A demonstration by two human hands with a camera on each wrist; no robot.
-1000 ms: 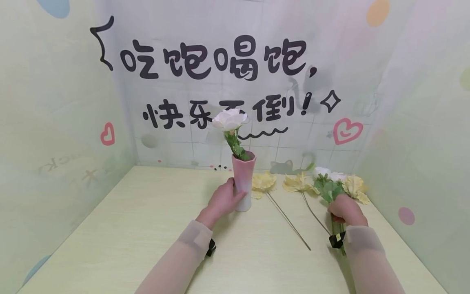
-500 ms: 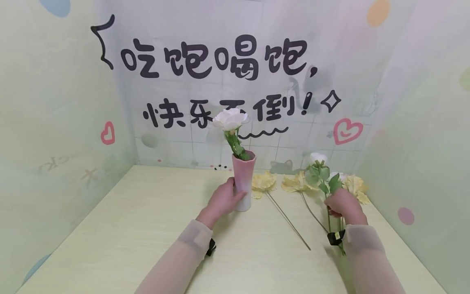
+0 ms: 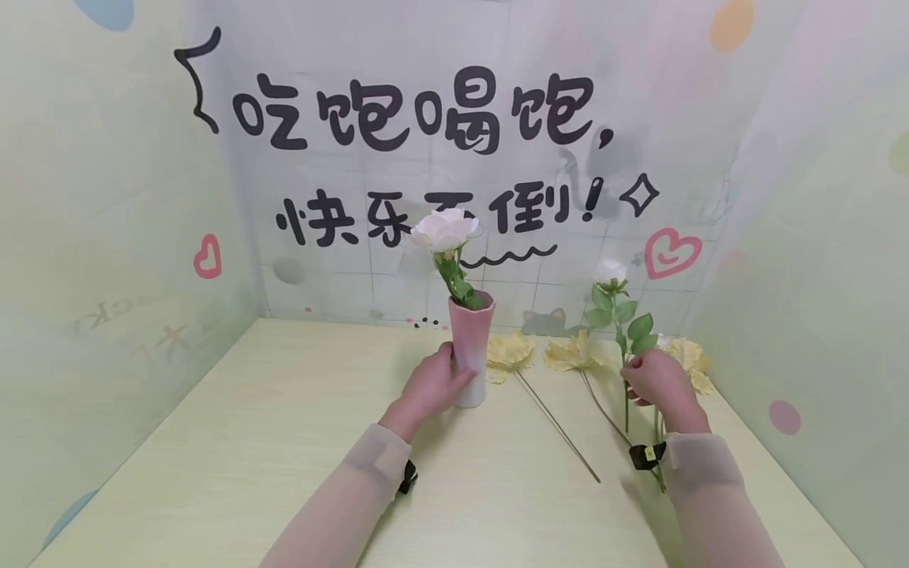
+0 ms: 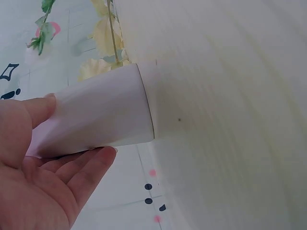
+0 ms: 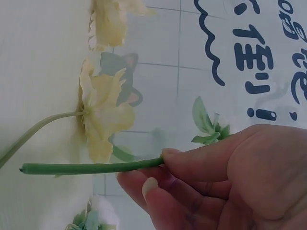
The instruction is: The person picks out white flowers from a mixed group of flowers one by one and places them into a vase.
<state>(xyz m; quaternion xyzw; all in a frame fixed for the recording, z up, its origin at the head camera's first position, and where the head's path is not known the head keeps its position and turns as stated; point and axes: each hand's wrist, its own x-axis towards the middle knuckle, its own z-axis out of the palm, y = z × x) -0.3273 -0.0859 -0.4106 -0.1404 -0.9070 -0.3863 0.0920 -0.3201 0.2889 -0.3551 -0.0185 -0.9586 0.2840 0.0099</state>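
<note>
White rose (image 3: pixel 612 272) in rt hand (image 3: pixel 660 383)

Pink vase (image 3: pixel 470 347) upright on table, white rose inside; second white rose (image 3: pixel 612 272) upright, lifted, leafy stem.

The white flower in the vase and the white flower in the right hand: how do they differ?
The flower in the vase has a wide, open bloom; the held flower has a smaller bloom. The first's stem sits in the pink vase, steadied by the left hand; the second's stem is bare, pinched by the right hand. Both are white, green-leaved and roughly upright.
</note>
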